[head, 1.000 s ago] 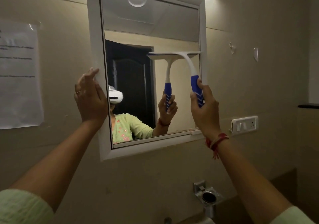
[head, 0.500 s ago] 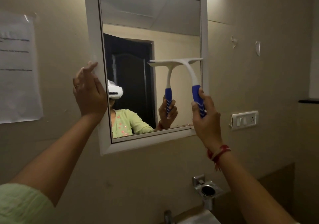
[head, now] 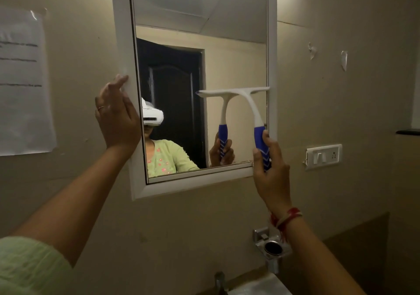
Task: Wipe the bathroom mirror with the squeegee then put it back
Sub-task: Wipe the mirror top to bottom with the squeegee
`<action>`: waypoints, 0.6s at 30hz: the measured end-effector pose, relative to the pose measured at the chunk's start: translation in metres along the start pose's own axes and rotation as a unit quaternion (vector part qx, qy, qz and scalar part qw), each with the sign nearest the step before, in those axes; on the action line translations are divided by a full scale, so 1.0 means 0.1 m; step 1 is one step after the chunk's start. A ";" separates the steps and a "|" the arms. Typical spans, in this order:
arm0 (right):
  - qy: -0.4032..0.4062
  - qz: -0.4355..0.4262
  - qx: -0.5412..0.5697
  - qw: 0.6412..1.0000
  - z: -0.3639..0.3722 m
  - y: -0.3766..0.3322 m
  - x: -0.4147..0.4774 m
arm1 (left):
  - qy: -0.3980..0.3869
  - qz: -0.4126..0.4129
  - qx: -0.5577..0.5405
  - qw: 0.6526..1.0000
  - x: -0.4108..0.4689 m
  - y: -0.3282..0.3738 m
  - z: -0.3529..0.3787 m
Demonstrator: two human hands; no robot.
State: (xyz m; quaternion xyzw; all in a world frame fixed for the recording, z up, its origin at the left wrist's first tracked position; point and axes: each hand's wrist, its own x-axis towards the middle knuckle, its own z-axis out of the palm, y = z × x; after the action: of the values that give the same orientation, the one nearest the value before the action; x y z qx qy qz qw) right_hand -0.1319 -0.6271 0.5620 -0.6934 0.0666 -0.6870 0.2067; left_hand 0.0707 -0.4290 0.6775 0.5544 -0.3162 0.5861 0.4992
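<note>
Head view: squeegee (head: 250, 103) white blade, blue handle.

both arms reach up and forward, bare forearms showing out of pale green sleeves. the left hand (head: 117, 117) is raised with its palm flat and fingers together, pointing up, the fingertips a little spread at the top; a ring sits on one finger. the right hand (head: 270, 171) is lower, its fingers curled closed in a fist-like grip, thumb up along the front. a red thread band circles the right wrist.
</note>
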 end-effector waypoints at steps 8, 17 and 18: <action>-0.014 0.019 0.001 1.000 0.00 0.11 -0.38 | 0.003 0.008 0.010 1.000 0.02 -0.05 0.03; -0.008 0.032 -0.005 0.999 -0.03 0.04 -0.19 | 0.006 0.009 0.012 1.000 0.02 -0.06 0.03; -0.010 0.033 -0.002 0.999 -0.04 0.05 -0.26 | 0.007 0.010 0.013 1.000 0.02 -0.05 0.03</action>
State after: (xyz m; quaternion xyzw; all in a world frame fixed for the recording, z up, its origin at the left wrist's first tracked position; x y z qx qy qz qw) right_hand -0.1360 -0.6231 0.5361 -0.6981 0.0893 -0.6726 0.2286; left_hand 0.0760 -0.4297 0.6789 0.5536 -0.3099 0.5991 0.4885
